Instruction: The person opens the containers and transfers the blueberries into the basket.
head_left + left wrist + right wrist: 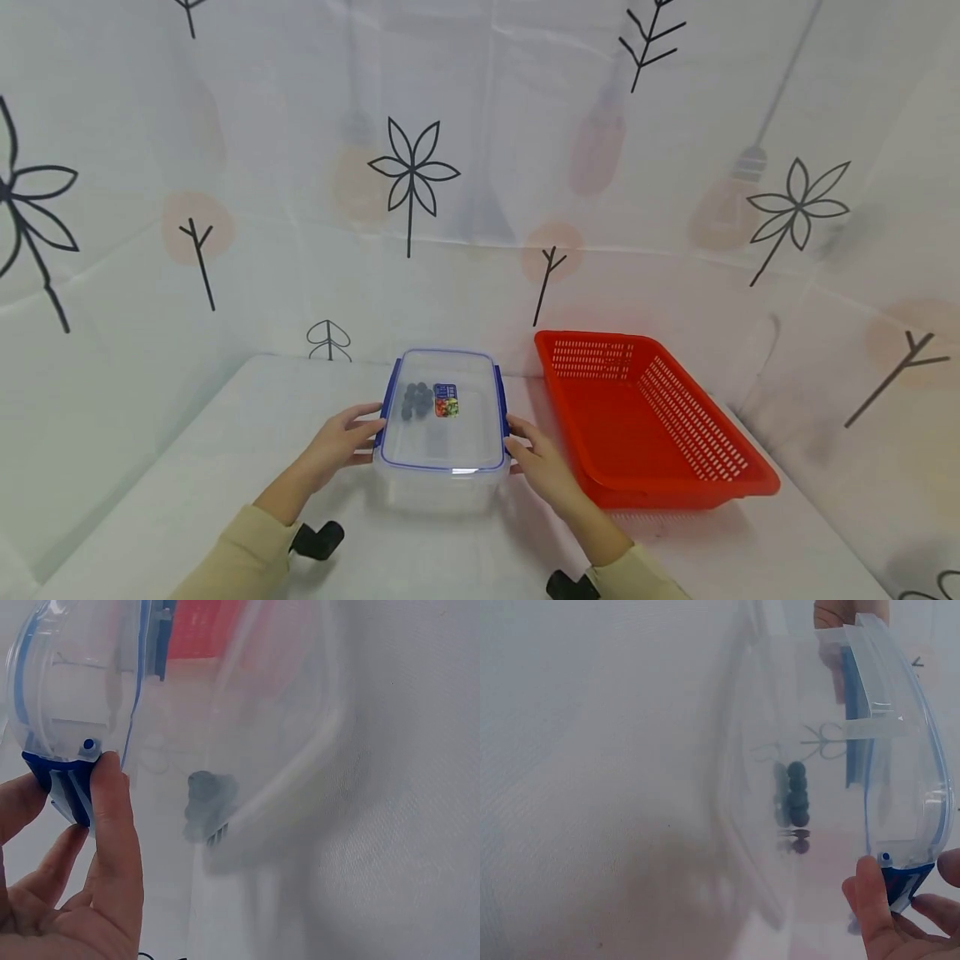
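A clear plastic food container (442, 493) stands on the white table. Over it lies its clear lid (468, 446), with a blue seal line, blue side latches and a small colourful label. My left hand (341, 446) pinches the lid's left latch (69, 787) between thumb and fingers. On the opposite side my right hand (547, 467) holds the right latch (906, 886) the same way. Several dark, round, grape-like pieces (798, 793) lie inside the container, seen through its wall. Whether the lid is fully seated on the rim I cannot tell.
A red plastic basket (622, 425) with slotted sides stands to the right of the container, close to my right forearm. Behind the table hangs a white patterned cloth (465, 283). Dark wrist cameras (318, 542) sit on both forearms.
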Tool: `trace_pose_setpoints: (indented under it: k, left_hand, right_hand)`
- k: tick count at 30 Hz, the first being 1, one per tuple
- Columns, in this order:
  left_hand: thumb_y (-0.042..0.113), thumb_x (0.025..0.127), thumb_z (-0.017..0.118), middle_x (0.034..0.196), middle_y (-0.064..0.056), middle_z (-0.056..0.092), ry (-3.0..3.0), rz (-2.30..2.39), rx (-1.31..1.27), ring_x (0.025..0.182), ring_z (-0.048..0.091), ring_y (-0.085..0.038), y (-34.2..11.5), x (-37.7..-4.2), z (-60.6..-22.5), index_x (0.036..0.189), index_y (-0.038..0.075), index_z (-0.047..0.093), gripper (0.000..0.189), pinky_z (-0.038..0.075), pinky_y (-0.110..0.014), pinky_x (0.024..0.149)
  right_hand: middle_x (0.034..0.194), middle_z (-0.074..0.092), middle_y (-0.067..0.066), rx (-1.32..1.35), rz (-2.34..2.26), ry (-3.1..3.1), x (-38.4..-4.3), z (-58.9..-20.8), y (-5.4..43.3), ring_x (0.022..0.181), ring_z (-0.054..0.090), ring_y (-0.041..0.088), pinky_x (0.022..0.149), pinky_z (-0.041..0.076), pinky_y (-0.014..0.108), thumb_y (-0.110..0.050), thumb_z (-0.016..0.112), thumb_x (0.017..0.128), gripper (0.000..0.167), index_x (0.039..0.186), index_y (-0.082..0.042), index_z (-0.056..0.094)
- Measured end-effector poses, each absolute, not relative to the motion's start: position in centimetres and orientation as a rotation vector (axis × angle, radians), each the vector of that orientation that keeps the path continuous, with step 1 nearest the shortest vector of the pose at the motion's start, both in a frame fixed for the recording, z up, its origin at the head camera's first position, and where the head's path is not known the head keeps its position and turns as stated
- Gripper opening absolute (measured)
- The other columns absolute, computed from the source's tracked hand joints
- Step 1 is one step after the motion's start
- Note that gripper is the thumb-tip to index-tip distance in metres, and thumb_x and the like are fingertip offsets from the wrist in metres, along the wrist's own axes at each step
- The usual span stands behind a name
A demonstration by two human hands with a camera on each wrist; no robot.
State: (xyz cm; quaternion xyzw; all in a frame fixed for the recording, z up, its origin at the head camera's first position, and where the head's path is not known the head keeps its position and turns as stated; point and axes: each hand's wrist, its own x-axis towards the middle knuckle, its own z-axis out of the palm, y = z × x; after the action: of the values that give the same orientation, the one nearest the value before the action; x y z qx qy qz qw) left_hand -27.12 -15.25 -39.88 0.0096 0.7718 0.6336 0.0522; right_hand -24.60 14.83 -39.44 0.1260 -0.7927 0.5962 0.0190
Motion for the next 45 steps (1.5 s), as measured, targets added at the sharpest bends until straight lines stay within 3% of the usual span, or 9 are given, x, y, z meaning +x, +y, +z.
trace_pose_setpoints:
  k: [9, 26, 45]
  left_hand:
    - [0.031, 0.09, 0.062, 0.123, -0.022, 0.056, 2.333, 1.934, -0.018, 0.093, 0.063, -0.027, -15.3, -26.7, -39.9, 0.138, 0.008, 0.042, 0.057, 0.054, -0.038, 0.077]
    - [0.021, 0.091, 0.061, 0.106, -0.015, 0.064, 2.246, 1.96, -0.049, 0.084, 0.065, -0.027, -15.3, -25.2, -39.9, 0.139, 0.009, 0.041, 0.054, 0.054, -0.038, 0.073]
    - [0.012, 0.086, 0.064, 0.094, -0.014, 0.067, 2.206, 2.042, -0.153, 0.07, 0.066, -0.029, -14.8, -24.3, -40.4, 0.138, 0.012, 0.044, 0.057, 0.055, -0.037, 0.062]
  right_hand:
    - [0.125, 0.049, 0.027, 0.348, 1.857, -2.473, -24.5, -39.3, 14.7, 0.08, 0.062, 0.025, 0.072, 0.055, 0.035, -0.001, 0.048, 0.094, 0.042, 0.135, 0.007, 0.041]
    - [0.126, 0.048, 0.03, 0.327, 1.953, -2.524, -22.6, -39.1, 15.4, 0.089, 0.062, 0.028, 0.074, 0.054, 0.037, -0.003, 0.048, 0.093, 0.05, 0.14, 0.006, 0.034]
    - [0.123, 0.051, 0.027, 0.304, 1.999, -2.571, -21.6, -38.9, 16.0, 0.082, 0.062, 0.026, 0.072, 0.054, 0.035, -0.002, 0.049, 0.088, 0.054, 0.139, 0.008, 0.033]
